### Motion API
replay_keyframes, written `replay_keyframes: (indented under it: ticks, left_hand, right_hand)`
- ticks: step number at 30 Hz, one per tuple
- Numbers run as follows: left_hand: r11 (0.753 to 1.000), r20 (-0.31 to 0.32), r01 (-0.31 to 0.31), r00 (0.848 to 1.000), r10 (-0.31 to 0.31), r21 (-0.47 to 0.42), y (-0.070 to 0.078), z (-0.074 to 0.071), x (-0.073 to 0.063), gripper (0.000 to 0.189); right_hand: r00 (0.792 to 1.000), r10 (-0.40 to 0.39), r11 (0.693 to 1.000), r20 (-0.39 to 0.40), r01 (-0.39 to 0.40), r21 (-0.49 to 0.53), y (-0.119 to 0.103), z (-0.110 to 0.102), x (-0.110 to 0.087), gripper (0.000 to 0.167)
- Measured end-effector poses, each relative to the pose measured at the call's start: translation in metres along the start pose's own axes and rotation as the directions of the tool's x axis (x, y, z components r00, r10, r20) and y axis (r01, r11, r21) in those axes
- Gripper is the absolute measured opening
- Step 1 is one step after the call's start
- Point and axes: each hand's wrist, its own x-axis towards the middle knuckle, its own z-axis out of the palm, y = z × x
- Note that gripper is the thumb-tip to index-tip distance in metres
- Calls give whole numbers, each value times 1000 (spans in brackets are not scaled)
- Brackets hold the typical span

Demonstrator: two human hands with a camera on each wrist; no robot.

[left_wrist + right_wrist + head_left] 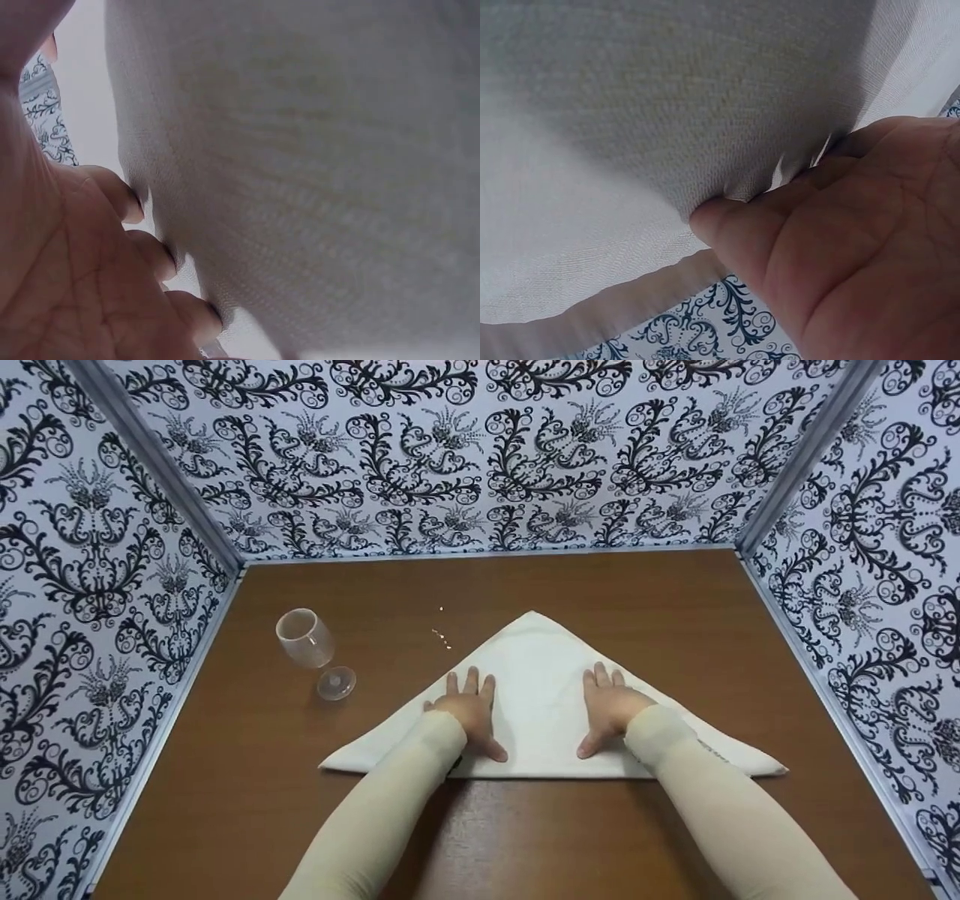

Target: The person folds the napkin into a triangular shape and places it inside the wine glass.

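A white cloth napkin [536,690], folded into a triangle, lies on the table with its peak pointing to the far side and its long edge toward me. My left hand [466,712] rests on its left half, fingers spread and straight, thumb near the long edge. On the right half my right hand [609,706] presses in the same way, thumb turned inward. In the left wrist view, fingertips [196,315] meet the cloth [315,172]. The right wrist view likewise has the thumb and fingertips touching the cloth [645,112].
A clear stemmed glass [306,641] stands on the brown table [247,780], left of the napkin. Several tiny white specks [442,638] lie between glass and napkin. Patterned wall panels [465,457] with grey frame bars enclose the back and both sides.
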Motion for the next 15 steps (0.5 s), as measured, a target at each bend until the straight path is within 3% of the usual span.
replay_keyframes:
  ticks: [15]
  left_hand:
    - [1000, 16, -3, 1000, 3, -10, -1, 1, 3, 142]
  right_hand:
    - [1000, -1, 1000, -9, 1, 21, 1, 2, 1, 157]
